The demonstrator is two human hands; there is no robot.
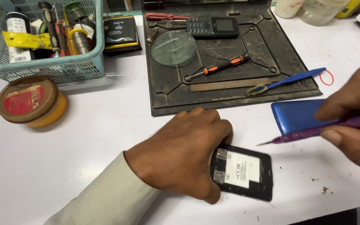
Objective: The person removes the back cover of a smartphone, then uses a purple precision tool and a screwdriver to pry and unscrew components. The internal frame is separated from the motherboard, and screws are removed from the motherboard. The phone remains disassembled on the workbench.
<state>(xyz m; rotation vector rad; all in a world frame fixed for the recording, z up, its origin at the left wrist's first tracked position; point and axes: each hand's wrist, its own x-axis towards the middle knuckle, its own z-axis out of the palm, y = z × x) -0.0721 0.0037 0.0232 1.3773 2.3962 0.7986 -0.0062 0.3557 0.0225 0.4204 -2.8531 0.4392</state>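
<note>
Black and lying back-up with its cover off, the phone [243, 171] sat on the white tabletop [84, 137], pinned at its near end by the left hand [180, 152] clasped over it, while the right hand [355, 116] pinched a purple pointed tool [313, 132] just above and beside it. The blue back cover [296, 114] lay close by, so the opened back seemed about to be probed, which would call for a steady tip brought down carefully.
</note>
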